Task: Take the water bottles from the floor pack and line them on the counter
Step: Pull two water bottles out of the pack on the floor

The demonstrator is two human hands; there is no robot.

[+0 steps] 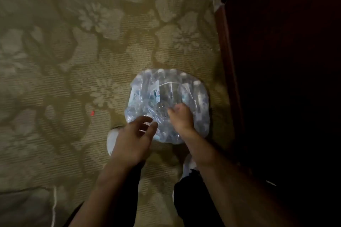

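Observation:
A pack of water bottles (pixel 166 96) wrapped in clear plastic lies on the patterned carpet, white caps showing along its far edge. My left hand (pixel 135 134) reaches over the pack's near left corner with its fingers spread and straight, touching the loose wrap. My right hand (pixel 181 118) lies on top of the pack's near part with its fingers curled down into the crumpled plastic. Whether they are round a bottle or only the wrap is not visible. The counter is not in view.
Dark wooden furniture (pixel 276 61) stands close on the right of the pack. My white shoes (pixel 112 138) stand on the carpet just in front of the pack. A small red speck (pixel 92 113) lies on the carpet to the left.

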